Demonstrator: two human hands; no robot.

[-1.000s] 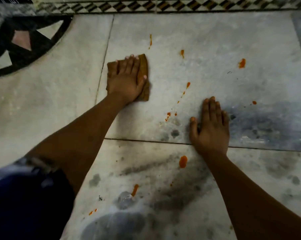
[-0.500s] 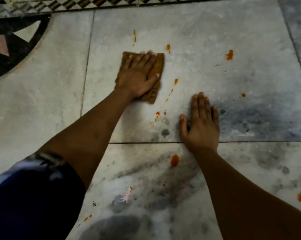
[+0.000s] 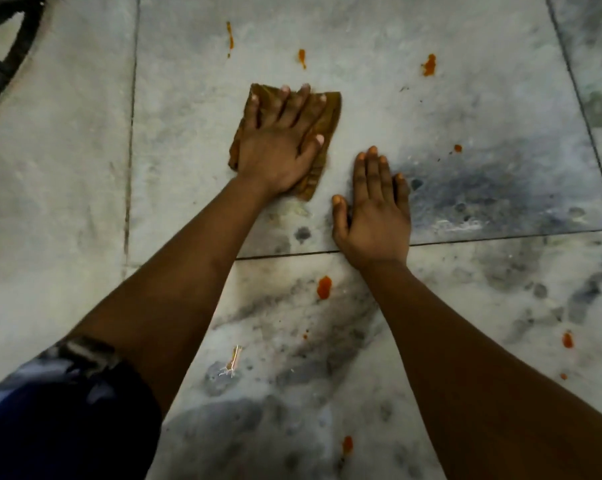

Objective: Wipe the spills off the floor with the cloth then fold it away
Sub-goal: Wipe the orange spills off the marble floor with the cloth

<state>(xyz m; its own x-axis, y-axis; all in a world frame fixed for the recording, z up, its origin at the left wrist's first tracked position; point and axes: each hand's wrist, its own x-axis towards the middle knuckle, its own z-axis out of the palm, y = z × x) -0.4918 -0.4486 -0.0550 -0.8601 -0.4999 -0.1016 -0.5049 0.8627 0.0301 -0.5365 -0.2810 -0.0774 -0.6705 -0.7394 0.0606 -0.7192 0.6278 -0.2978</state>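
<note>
We press the cloth (image 3: 327,112) flat with left hand (image 3: 279,147).
Right hand (image 3: 372,216) spread on floor (image 3: 431,116); orange spills (image 3: 324,287) around.

Under me, the grey marble floor (image 3: 466,116) carries orange spills (image 3: 324,287), the folded brown cloth (image 3: 330,112) and my two flat palms.

no legible text, labels or numbers anywhere

Brown cloth (image 3: 329,116) folded flat on marble floor (image 3: 466,109), pressed under a palm. Orange spills (image 3: 324,287) scattered beyond and nearer, unwiped.
</note>
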